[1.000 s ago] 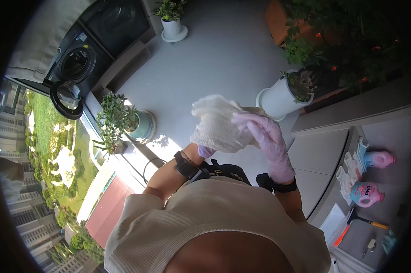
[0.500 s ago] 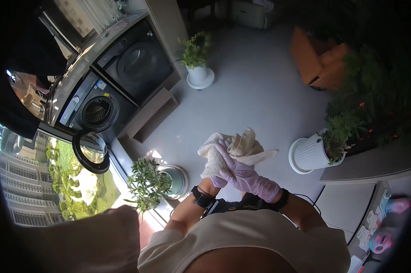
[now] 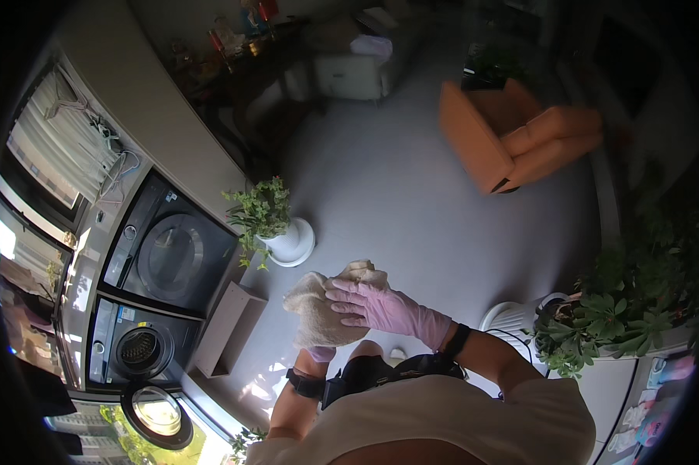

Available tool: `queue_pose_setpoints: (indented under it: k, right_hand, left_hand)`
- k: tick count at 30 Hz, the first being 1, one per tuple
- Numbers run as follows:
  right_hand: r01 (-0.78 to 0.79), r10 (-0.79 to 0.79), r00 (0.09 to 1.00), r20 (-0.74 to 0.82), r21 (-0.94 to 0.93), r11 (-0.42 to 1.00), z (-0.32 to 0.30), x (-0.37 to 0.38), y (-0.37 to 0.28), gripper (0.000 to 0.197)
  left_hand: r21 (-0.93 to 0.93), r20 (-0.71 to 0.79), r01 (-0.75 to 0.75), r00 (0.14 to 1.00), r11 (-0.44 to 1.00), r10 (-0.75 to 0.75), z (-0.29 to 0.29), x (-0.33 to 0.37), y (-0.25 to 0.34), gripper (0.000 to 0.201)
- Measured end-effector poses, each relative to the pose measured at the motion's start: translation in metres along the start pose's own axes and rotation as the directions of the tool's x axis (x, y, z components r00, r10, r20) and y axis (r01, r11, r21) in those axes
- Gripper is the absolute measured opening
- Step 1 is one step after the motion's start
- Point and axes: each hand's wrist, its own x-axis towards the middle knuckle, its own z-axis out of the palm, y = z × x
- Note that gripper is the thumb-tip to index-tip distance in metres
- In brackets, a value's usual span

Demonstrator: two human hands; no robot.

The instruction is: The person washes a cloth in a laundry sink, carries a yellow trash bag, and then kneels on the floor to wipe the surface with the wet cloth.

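A cream terry cloth (image 3: 318,314) is bunched up in front of my body, with a smoother folded edge (image 3: 361,271) at its far side. My left hand (image 3: 321,353), in a pink-lilac glove, is beneath the cloth and bears it. Only a strip of that glove near the wrist shows; the fingers are hidden. On top of the cloth rests my right hand (image 3: 380,311) in the same kind of glove, its fingers stretched out and slightly apart. Dark bands circle both wrists.
Two dark front-loading machines (image 3: 171,256) stand at the left; the lower one's round door (image 3: 157,415) hangs open. A low box-like step (image 3: 229,329) lies before them. Potted plants stand ahead (image 3: 291,242) and at the right (image 3: 512,316). An orange armchair (image 3: 512,139) is farther off.
My view has turned toward the right, bringing more of the room into sight. The right hand's fingers have straightened and spread over the cloth; the cloth now hides more of my left hand.
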Motion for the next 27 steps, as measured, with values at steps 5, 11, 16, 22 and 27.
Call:
queue_pose_setpoints:
  k: [5, 11, 16, 22, 27]
  right_hand:
    - [0.086, -0.131, 0.974, -0.184, -0.236, 0.968, -0.102, 0.026, -0.108, 0.053]
    - [0.094, -0.188, 0.76, -0.622, -0.182, 0.979, -0.197, 0.061, -0.213, 0.057]
    - [0.601, -0.46, 0.517, -0.722, -0.076, 0.795, -0.237, 0.088, -0.318, 0.056]
    - [0.799, -0.653, 0.155, -0.742, -0.295, 0.524, -0.341, 0.116, -0.459, 0.039]
    - [0.59, -0.51, 0.156, -0.846, -0.334, 0.735, -0.412, 0.177, -0.62, 0.048]
  left_hand:
    - [0.991, 0.087, -0.088, 0.996, -0.099, -0.016, 0.036, 0.149, 0.05, 0.048]
    - [0.845, 0.157, -0.157, 0.987, 0.512, 0.043, 0.037, 0.341, 0.096, 0.036]
    - [0.452, 0.414, 0.092, 0.86, 0.887, -0.3, 0.033, 0.487, 0.055, 0.046]
    - [0.587, 0.767, -0.796, 0.489, 0.148, -0.417, 0.084, 0.671, 0.037, 0.043]
    - [0.877, 0.478, -0.332, 0.68, 0.348, -0.555, 0.077, 0.829, 0.07, 0.045]
